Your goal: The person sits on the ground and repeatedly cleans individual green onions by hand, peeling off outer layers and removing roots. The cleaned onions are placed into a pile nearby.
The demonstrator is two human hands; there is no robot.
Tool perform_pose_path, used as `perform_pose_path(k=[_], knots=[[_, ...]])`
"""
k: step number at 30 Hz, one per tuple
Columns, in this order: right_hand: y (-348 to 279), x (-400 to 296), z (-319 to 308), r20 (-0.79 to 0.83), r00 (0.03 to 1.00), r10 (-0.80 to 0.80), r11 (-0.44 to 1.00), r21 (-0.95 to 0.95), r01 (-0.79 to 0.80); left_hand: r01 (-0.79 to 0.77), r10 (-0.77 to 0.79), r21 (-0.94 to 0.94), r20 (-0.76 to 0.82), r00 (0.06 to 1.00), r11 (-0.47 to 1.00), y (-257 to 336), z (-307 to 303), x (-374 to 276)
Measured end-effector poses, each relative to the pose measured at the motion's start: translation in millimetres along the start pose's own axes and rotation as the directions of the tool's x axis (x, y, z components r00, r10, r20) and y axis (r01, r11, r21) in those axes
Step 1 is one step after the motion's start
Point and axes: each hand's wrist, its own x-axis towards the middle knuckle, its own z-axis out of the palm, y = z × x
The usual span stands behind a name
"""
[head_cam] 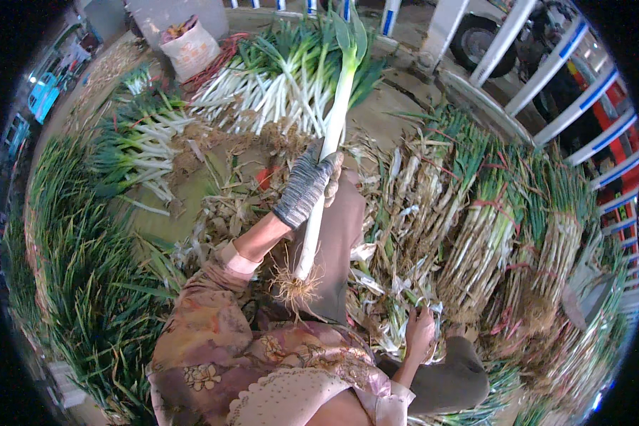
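Observation:
My left hand, in a grey knitted glove, is closed around the white shaft of a large green onion. Its trimmed green top points away from me, and its brown roots hang near my lap. My bare right hand is low on the right, fingers bent, among pale stripped leaves. Whether it grips one of those strips is unclear. Beyond my left hand lies a pile of cleaned green onions, white stalks towards me. A second cleaned pile lies to the left.
Soil-covered green onion bundles, tied with red strips, stand on the right. Long green leaves fill the left side. Dry peelings litter the ground around my legs. A white sack and a white railing are at the back.

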Motion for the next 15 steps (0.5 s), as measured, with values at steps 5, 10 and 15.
perform_pose_path(k=[5, 10, 15], knots=[[-13.0, 5.1, 0.8, -0.041, 0.996, -0.08, 0.997, 0.003, 0.08, -0.086, 0.102, 0.097, -0.164, 0.981, 0.992, 17.0, -37.2, 11.7], [0.4, 9.4, 20.4, 0.087, 0.994, -0.073, 0.996, 0.057, 0.068, -0.256, 0.288, 0.137, -0.337, 0.896, 0.957, 37.0, -76.0, 16.7], [29.9, 15.3, 48.5, 0.158, 0.98, -0.123, 0.976, -0.158, 0.148, -0.49, 0.538, 0.222, -0.327, 0.777, 0.843, 74.7, -142.9, 34.7]])
